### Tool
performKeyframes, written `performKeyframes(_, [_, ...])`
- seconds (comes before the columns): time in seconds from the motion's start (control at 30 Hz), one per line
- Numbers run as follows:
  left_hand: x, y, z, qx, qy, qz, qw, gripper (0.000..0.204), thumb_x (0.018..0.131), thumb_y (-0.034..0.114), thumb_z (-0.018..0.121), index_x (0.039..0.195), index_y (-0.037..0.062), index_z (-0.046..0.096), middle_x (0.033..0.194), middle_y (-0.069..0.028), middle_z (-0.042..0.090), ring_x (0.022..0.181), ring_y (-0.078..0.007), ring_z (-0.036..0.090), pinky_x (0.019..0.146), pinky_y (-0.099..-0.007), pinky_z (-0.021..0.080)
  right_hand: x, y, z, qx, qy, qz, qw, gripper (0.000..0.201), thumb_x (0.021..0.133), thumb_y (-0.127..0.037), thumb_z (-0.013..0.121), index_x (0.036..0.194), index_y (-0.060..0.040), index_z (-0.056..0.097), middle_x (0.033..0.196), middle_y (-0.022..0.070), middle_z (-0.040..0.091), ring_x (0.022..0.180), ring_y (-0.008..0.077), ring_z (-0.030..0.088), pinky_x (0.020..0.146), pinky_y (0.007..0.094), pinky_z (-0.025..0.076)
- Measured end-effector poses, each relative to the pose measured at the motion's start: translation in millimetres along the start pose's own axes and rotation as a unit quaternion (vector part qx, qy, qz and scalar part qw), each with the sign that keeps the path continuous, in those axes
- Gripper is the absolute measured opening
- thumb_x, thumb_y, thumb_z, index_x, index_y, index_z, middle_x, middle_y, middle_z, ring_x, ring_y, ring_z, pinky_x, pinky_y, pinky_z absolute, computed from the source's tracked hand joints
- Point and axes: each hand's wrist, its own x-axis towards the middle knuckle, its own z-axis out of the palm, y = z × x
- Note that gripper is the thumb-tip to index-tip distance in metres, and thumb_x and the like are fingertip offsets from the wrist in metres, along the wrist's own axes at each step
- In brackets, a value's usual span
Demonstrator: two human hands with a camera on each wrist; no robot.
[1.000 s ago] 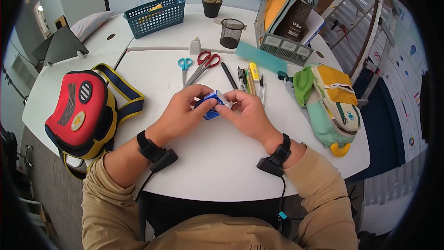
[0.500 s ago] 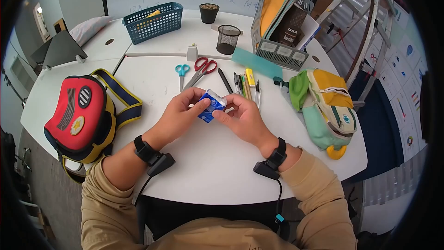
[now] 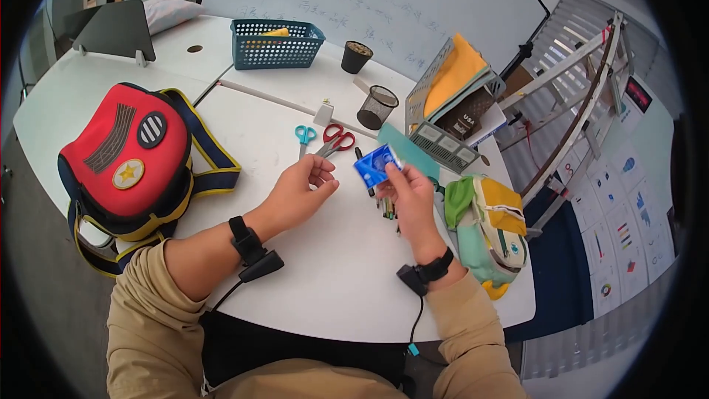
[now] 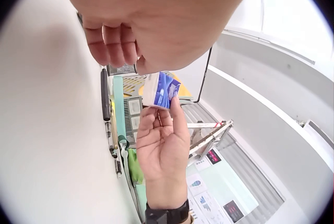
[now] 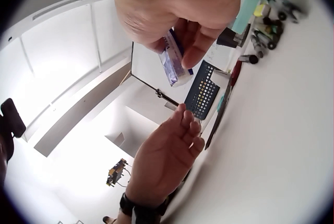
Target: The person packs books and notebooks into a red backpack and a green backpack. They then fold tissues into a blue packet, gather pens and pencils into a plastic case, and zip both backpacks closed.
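Blue-and-white packet [image 3: 377, 168]: right hand [image 3: 416, 213] is pinching it above the table [image 3: 325, 281], its long axis slanting up rightward. Left hand [image 3: 290, 198]: lying apart, leftward and farther from it, holding nothing. Packet lettering: remaining too unclear to read fully. Brown package [image 3: 473, 107]: showing "USA", standing in grey rack [image 3: 443, 149].

Both forearms [image 3: 210, 260] reach forward from pushed-up tan sleeves [image 3: 156, 318]. The left hand [image 3: 297, 192] is empty, fingers loosely bent. Apart from it, the right hand [image 3: 413, 207] is raised, thumb and fingers closed in a pinch.
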Motion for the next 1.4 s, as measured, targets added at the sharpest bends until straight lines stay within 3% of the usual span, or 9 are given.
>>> performKeyframes(0.3, [-4,0,4,-0.006,-0.015,0.001,1.000,0.024,0.106,0.007,0.075,0.129,-0.0002,0.068,0.113,-0.0050,0.076,0.102,-0.0132,0.073,0.091,-0.0311,0.062,144,-43,-4,-0.115,0.110,-0.087,0.983,0.033,0.111,-0.023,0.082,0.119,0.0087,0.078,0.105,0.0113,0.082,0.089,0.0154,0.081,0.081,0.0286,0.067])
performKeyframes(0.4, [-8,5,4,-0.001,-0.029,-0.001,1.000,0.023,0.106,0.007,0.075,0.127,0.0000,0.069,0.112,-0.0056,0.077,0.101,-0.0135,0.073,0.088,-0.0309,0.062,205,-32,-15,-0.170,0.141,-0.112,0.969,0.037,0.106,-0.027,0.087,0.110,0.0093,0.081,0.097,0.0132,0.084,0.084,0.0174,0.081,0.077,0.0312,0.066])
performKeyframes(0.5, [-8,6,3,-0.001,-0.030,-0.002,1.000,0.022,0.106,0.007,0.075,0.125,-0.0002,0.069,0.112,-0.0064,0.077,0.101,-0.0138,0.073,0.086,-0.0307,0.062,229,-39,-9,-0.416,0.205,-0.132,0.876,0.046,0.094,-0.038,0.094,0.097,0.0071,0.084,0.087,0.0155,0.084,0.078,0.0237,0.081,0.075,0.0370,0.063])
performKeyframes(0.7, [-8,8,1,-0.007,-0.021,0.002,1.000,0.022,0.106,0.007,0.075,0.125,-0.0014,0.069,0.112,-0.0075,0.077,0.101,-0.0151,0.074,0.085,-0.0315,0.062,249,-21,4,-0.535,0.158,-0.039,0.829,0.056,0.083,-0.052,0.097,0.092,0.0024,0.086,0.083,0.0181,0.082,0.078,0.0323,0.080,0.078,0.0438,0.062])
performKeyframes(0.9, [-7,9,-1,-0.001,-0.010,0.003,1.000,0.022,0.106,0.007,0.076,0.124,-0.0020,0.070,0.111,-0.0085,0.078,0.100,-0.0165,0.075,0.088,-0.0332,0.062,245,-15,14,-0.587,0.111,-0.032,0.801,0.047,0.092,-0.049,0.090,0.100,-0.0027,0.090,0.089,0.0200,0.084,0.087,0.0372,0.083,0.081,0.0464,0.064])
performKeyframes(1.0, [-7,6,-1,0.007,-0.005,0.010,1.000,0.021,0.105,0.007,0.076,0.124,-0.0018,0.070,0.110,-0.0085,0.078,0.100,-0.0167,0.075,0.088,-0.0331,0.062,242,-16,11,-0.580,0.092,-0.037,0.808,0.043,0.097,-0.047,0.086,0.104,-0.0048,0.092,0.091,0.0204,0.085,0.089,0.0399,0.083,0.083,0.0473,0.064])
performKeyframes(1.1, [-4,4,0,0.011,-0.003,0.012,1.000,0.021,0.105,0.006,0.076,0.124,-0.0013,0.070,0.110,-0.0085,0.078,0.100,-0.0168,0.075,0.087,-0.0332,0.062,245,-6,-1,-0.536,0.097,-0.091,0.834,0.043,0.098,-0.046,0.085,0.105,-0.0034,0.091,0.088,0.0187,0.085,0.078,0.0342,0.083,0.079,0.0446,0.065])
performKeyframes(1.2, [-3,3,1,0.015,-0.005,0.006,1.000,0.021,0.105,0.006,0.076,0.123,-0.0008,0.071,0.109,-0.0084,0.078,0.100,-0.0168,0.075,0.086,-0.0329,0.062,232,-12,7,-0.451,0.093,-0.041,0.887,0.045,0.100,-0.044,0.084,0.103,0.0001,0.090,0.084,0.0168,0.085,0.066,0.0261,0.080,0.069,0.0398,0.062])
performKeyframes(1.4, [2,4,-6,0.036,0.034,0.010,0.999,0.019,0.104,0.006,0.076,0.120,-0.0015,0.071,0.109,-0.0108,0.079,0.100,-0.0194,0.077,0.087,-0.0340,0.062,219,-43,28,-0.407,0.051,0.080,0.908,0.044,0.108,-0.038,0.077,0.112,0.0043,0.086,0.079,0.0130,0.083,0.061,0.0198,0.078,0.056,0.0342,0.054])
